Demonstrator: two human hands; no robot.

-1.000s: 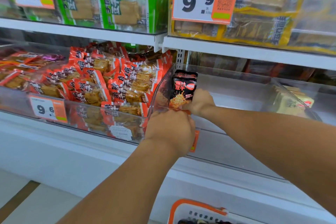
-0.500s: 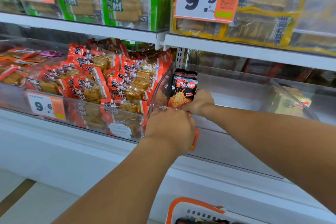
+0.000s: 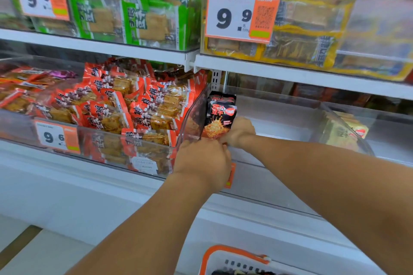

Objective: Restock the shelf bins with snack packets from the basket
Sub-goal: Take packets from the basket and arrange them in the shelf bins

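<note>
At centre frame, on the lower shelf, a clear bin (image 3: 279, 105) holds a short stack of black snack packets (image 3: 220, 116) standing upright against its left wall. Right hand (image 3: 238, 131) reaches over the bin's front edge; its fingers curl round the lower right of the packets, grip holding them upright. Left hand (image 3: 202, 163) sits just in front, at the bin's front left corner, back of the hand to the viewer, fingers curled in toward the base of the packets. Fingertips hidden; cannot tell whether this grip holds anything. The two hands touch or nearly touch at the knuckles.

Left of centre, neighbouring bin heaped with red packets (image 3: 125, 107), price tag (image 3: 57, 137) reading 9.6 on its front. Right edge, a yellow packet (image 3: 344, 131) lies behind the clear divider in the next bin.

Upper shelf: green packets (image 3: 138, 13) upper left; yellow-trimmed packets (image 3: 312, 33) upper right, with a large orange-and-white tag (image 3: 242, 14) reading 9.9.

Bottom of frame, right of centre: white basket (image 3: 237, 261) with orange rim, only its top edge showing, dark packets inside, well below the hands.
</note>
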